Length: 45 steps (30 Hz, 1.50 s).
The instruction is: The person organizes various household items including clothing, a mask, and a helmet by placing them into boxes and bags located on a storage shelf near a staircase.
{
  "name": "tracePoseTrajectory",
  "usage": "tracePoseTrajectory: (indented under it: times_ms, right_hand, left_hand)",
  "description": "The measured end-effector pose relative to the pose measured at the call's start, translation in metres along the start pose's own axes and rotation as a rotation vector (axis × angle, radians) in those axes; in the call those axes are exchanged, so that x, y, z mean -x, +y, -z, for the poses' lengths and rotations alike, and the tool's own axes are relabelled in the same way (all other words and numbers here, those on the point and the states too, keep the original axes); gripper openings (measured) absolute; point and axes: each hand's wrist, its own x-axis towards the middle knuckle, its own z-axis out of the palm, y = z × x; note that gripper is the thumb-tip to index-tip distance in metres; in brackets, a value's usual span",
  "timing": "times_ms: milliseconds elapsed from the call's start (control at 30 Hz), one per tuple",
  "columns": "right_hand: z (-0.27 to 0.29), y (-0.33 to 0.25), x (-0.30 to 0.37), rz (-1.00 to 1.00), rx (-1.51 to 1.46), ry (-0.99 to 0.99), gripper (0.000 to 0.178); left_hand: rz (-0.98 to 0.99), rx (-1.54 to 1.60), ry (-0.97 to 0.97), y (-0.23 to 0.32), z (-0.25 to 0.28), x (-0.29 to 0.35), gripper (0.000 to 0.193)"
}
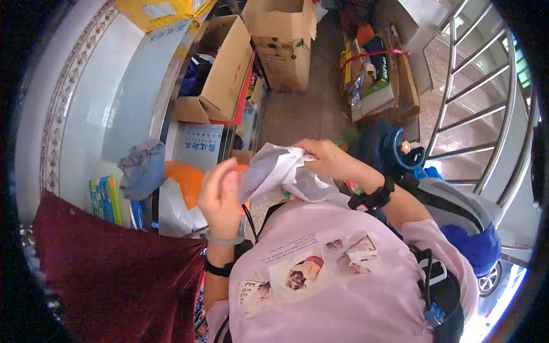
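A thin, crumpled white sheet (266, 168), with a greyish part toward its left, is held up in front of my chest. I cannot tell if it is plastic, paper or cloth. My right hand (329, 160) pinches its upper right edge between thumb and fingers. A loose lower fold hangs just above my pink shirt. Beside the sheet's left end is my left hand (220, 197), raised and smeared by motion; whether it touches the sheet is unclear. A pale bangle (225, 239) and a black band circle the left wrist. Another black band (374, 197) is on the right.
An opened cardboard box (220, 68) rests on a shelf at the left, near a grey-blue cloth (143, 168) and an orange bag (186, 182). A tall carton (283, 57) stands ahead. Stacked cardboard (383, 86) and a metal stair railing (472, 103) are at the right. Dark red fabric (114, 268) hangs near left.
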Motion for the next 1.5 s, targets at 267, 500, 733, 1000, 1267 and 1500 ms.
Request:
tracePoseTrajectory:
  times_ms: [267,500,733,1000,1267,1500]
  right_hand:
    - [0.014,0.013,-0.075,-0.139,0.009,-0.134,0.028]
    - [0.026,0.031,-0.151,0.008,-0.24,-0.123,0.031]
    - [0.056,0.047,-0.249,0.015,-0.028,-0.447,0.04]
    - [0.058,0.092,-0.327,0.089,-0.035,-0.712,0.04]
    - [0.034,0.08,-0.328,0.118,-0.082,-0.917,0.039]
    - [0.015,0.057,-0.289,0.053,-0.086,-0.979,0.047]
  left_hand:
    - [0.236,0.497,0.138,-0.004,0.008,-0.071,0.026]
    - [0.229,0.448,0.131,-0.018,0.015,-0.118,0.013]
    - [0.106,-0.052,0.057,-0.033,-0.018,-0.183,0.015]
    - [0.344,-0.123,0.211,-0.053,-0.054,-0.197,0.022]
    - [0.435,-0.325,0.385,-0.048,-0.057,-0.155,0.016]
    - [0.422,0.47,0.496,-0.039,-0.064,-0.084,0.06]
